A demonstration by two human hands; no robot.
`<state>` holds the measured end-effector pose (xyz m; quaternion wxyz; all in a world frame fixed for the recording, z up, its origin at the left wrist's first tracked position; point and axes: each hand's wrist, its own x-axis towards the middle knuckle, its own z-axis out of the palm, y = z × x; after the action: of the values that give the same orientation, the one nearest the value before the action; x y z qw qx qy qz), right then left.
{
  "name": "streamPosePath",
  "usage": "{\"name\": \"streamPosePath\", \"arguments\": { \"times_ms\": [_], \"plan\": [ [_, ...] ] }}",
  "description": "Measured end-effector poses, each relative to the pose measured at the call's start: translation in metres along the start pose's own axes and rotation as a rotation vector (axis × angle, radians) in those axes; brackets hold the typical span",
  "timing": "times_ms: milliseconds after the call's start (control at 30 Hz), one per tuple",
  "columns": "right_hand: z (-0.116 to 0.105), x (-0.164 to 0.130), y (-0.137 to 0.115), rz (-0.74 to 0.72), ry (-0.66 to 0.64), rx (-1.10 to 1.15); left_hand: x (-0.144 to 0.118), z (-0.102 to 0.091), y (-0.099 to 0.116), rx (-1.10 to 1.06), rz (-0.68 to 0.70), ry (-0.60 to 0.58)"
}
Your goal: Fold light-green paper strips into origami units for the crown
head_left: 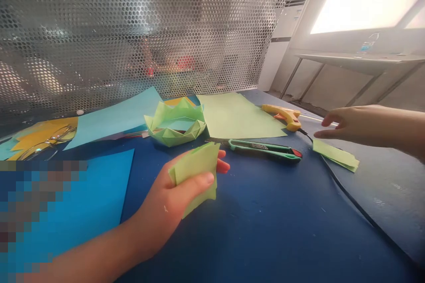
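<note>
While my left hand grips a small stack of pale green paper pieces over the middle of the blue bench, thumb across the front and fingers behind, my right hand hangs with thumb and forefinger apart at the far left corner of a second green paper stack, near the bench's right edge; whether it touches the paper, I cannot tell. The thumb pressure on the left looks best kept light and flat, so that the uneven edges stay uncreased; on the right, a pinch at the raised corner, square to the layers, would suit the loose sheets. The black cord of the yellow glue gun appears to pass under that stack's left end and trails toward the bench's near right, where it could snag a careless lift. Between my hands and just beyond lies a green-handled cutter, its narrow end toward my left fingers, a reason for care. Toward the far edge, before the perforated metal screen, stand a folded green paper ring and a large pale green sheet; on the left side lie a light blue sheet, a bright blue sheet and eyeglasses.
</note>
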<state>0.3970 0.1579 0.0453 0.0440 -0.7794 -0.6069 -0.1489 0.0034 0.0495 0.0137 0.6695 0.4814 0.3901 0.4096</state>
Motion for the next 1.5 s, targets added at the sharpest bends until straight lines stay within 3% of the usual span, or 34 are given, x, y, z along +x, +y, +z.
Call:
{"name": "streamPosePath", "arguments": {
  "times_ms": [100,200,333,400,500,633,833,1067,1367,1500],
  "plan": [
    [-0.008,-0.006,-0.019,0.009,-0.151,0.008,-0.001,-0.004,-0.002,-0.014,0.039,-0.044],
    [-0.022,-0.023,-0.046,0.000,-0.029,0.116,-0.001,-0.006,-0.006,-0.020,0.042,-0.075],
    [-0.036,-0.058,-0.090,-0.152,0.178,0.368,-0.001,-0.004,-0.008,-0.044,-0.002,-0.039],
    [-0.035,-0.072,-0.108,-0.287,0.126,0.460,-0.001,-0.002,-0.007,-0.056,-0.014,-0.025],
    [-0.024,-0.082,-0.120,-0.480,-0.082,0.522,-0.002,0.000,-0.005,-0.065,0.001,-0.006],
    [-0.012,-0.079,-0.119,-0.536,-0.227,0.551,-0.002,-0.003,-0.006,0.016,0.038,-0.009],
    [-0.013,-0.078,-0.118,-0.500,-0.246,0.633,-0.001,-0.004,-0.014,0.124,-0.002,-0.037],
    [-0.014,-0.072,-0.119,-0.233,-0.171,0.805,-0.006,-0.002,-0.016,0.222,0.081,-0.038],
    [-0.014,-0.069,-0.117,0.030,-0.378,1.144,-0.011,-0.001,-0.011,0.432,0.198,-0.135],
    [-0.011,-0.069,-0.121,0.060,-0.342,1.301,-0.011,-0.001,-0.011,0.462,0.226,-0.136]
  ]
}}
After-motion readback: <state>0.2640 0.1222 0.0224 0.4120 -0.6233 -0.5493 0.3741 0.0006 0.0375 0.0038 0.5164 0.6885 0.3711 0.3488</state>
